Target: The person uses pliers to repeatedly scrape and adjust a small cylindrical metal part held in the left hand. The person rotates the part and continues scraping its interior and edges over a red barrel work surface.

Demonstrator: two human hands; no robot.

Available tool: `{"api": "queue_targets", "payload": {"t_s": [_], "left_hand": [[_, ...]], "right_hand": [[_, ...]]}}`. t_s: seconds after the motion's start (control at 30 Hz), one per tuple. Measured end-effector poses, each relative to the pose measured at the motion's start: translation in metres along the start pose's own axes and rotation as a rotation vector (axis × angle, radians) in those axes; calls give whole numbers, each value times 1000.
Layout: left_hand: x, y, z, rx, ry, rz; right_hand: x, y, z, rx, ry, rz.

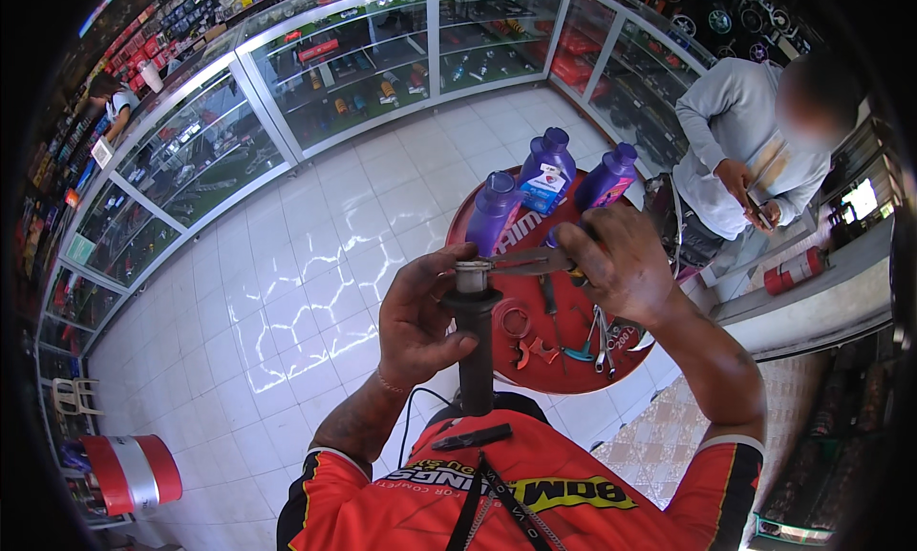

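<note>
Red shirt [535,475], the wearer's own, black lanyard [475,498] hanging over it. Dark tube [475,355], one, held nearly upright in front of the chest, with black flange [472,300] and bright metal collar [471,278] at its upper end. Left hand [420,317]: grip curled part-closed about the tube's upper portion, thumb against the side, fingertips at the collar. Right hand [616,264]: grip closed on a slim metal tool [523,262], which points leftward, its tip at the collar's rim; whether tip and rim touch cannot be told. Worktop [521,379], round, red, beyond and to the right of the tube. Upon it: copper-toned ring [513,322]; small orange-red pieces [546,351]; dark-handled tool [548,295]; teal-handled tool [579,353]; metal wrenches [601,341], grouped below the right hand. Purple bottles, three, upright toward the far side: one plain-sided [495,207], two labelled [548,174]. Person in grey [755,121], standing at right, both hands before the waist. Floor [315,226], pale tile. Red-and-white drum [134,473], lower left. Glazed display cases [353,64], stocked, along the far side. Second person [117,104], behind the cases at left.
</note>
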State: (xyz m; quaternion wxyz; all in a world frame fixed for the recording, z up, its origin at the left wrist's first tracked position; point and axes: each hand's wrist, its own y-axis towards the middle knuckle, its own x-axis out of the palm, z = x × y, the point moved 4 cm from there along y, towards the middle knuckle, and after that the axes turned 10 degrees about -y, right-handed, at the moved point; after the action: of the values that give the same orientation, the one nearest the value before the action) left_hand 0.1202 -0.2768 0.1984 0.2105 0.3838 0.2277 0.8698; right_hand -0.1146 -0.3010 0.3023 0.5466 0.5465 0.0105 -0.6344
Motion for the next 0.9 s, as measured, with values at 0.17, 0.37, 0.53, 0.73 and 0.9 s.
{"api": "queue_targets", "payload": {"t_s": [0.17, 0.37, 0.53, 0.73, 0.9], "left_hand": [[6, 2, 0, -10, -45, 83], [5, 2, 7, -21, -76, 76], [1, -6, 14, -19, 67, 63], [5, -11, 15, 64, 212, 12], [8, -11, 18, 106, 257, 6]], "right_hand": [[15, -5, -4, 83, 129, 26], [12, 3, -11, 123, 144, -16], [-34, 17, -10, 19, -88, -204], [-79, 43, -30, -21, -335, -380], [-95, 59, -48, -31, -465, -375]]}}
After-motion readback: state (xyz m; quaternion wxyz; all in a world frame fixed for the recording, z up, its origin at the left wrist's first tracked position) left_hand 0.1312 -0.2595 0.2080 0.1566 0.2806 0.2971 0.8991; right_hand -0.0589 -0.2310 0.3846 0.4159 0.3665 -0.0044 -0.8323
